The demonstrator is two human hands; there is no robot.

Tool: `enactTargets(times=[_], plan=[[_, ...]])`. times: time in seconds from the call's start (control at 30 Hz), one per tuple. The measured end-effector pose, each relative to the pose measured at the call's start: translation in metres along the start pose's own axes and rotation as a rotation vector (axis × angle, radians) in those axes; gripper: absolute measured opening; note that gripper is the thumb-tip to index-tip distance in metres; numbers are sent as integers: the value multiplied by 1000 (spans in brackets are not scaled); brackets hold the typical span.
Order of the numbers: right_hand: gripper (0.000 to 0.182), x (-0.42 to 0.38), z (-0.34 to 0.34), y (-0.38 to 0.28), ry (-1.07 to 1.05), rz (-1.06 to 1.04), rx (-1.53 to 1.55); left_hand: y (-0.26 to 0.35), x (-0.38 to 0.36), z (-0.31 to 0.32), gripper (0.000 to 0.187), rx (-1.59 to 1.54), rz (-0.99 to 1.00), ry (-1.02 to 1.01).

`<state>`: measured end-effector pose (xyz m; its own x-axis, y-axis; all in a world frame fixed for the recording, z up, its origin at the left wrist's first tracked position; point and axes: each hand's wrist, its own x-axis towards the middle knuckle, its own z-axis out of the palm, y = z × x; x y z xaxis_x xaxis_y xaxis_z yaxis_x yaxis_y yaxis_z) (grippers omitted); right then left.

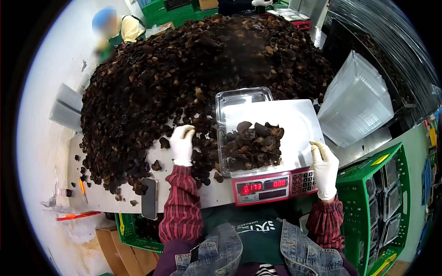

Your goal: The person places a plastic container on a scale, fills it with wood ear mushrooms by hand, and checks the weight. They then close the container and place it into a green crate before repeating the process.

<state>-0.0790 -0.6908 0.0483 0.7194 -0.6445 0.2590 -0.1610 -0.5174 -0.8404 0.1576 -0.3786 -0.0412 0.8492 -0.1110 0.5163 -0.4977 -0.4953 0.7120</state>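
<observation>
My left hand (183, 143), in a white glove, hangs over the near edge of a pile of dried black fungus (138, 115). Its fingers are curled together, and whatever they hold is hidden. An electronic scale (301, 138) with a red front stands before me, its display (262, 185) reading 0.173. On it lies a clear plastic box (225, 163), lid folded back, with dark fungus pieces (253, 145) inside. Beside the scale's right edge is my right hand (325, 170), also gloved, fingers bent together with nothing visible in them.
A stack of clear boxes (357, 99) leans at the right. Below it, a green crate (368, 179) holds filled boxes. A phone (149, 198) lies at the table's front edge. Another person (131, 30) is at the far left; a second scale (301, 25) stands behind the pile.
</observation>
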Motion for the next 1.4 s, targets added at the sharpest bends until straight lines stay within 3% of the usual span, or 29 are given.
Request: enactTargets(times=[0.07,0.13,0.17,0.2,0.27,0.33,0.43,0.6,0.67,0.73,0.8,0.87,0.93,0.97,1.0,1.07,1.13,1.2,1.27,1.33,1.4], plan=[[16,-1,1,8,-2,41,15,44,-1,-16,11,-153,-60,78],[17,-1,6,15,-7,2,48,90,-6,-28,13,-140,35,75],[17,-2,6,-2,-51,115,103,112,-12,-31,14,-204,30,58],[17,-3,11,10,-36,15,74,127,-19,-30,15,-267,27,41],[17,-5,14,1,-49,10,44,139,-30,-23,18,-328,135,-80],[18,-6,12,-5,-107,96,18,153,-36,-22,23,-194,139,-352],[19,-10,13,0,-117,38,17,151,-36,-28,24,-247,115,-395],[19,-11,23,1,-76,-12,79,118,7,-12,23,-234,77,-161],[20,3,38,5,51,-355,-42,111,26,7,34,-167,-108,-243],[23,11,42,-27,-64,-315,-76,96,43,25,51,-101,-176,-436],[23,23,60,-14,-170,-505,-219,93,52,38,65,-444,-293,-473],[23,21,59,-13,-216,-445,-299,95,50,40,70,-765,-355,-329],[24,20,56,-15,-96,-311,139,111,41,31,60,-821,-294,-162],[33,19,42,-15,14,-404,-86,102,30,23,44,-872,-107,-169],[33,15,33,-16,24,-399,-96,86,15,14,37,-762,25,-183],[36,3,19,-16,-97,110,287,107,-8,-22,43,-391,315,-205],[45,-7,22,2,-331,155,413,118,-40,-36,10,-244,164,-271],[46,-9,18,-31,-653,349,352,126,-66,-36,21,-723,-398,-407],[49,-19,23,-30,-656,355,373,123,-78,-30,22,-928,-645,-407],[51,-22,29,-18,-578,443,671,132,-79,-30,22,-973,-690,-389],[52,-24,32,-12,-523,467,761,140,-81,-29,24,-1028,-672,-347]])
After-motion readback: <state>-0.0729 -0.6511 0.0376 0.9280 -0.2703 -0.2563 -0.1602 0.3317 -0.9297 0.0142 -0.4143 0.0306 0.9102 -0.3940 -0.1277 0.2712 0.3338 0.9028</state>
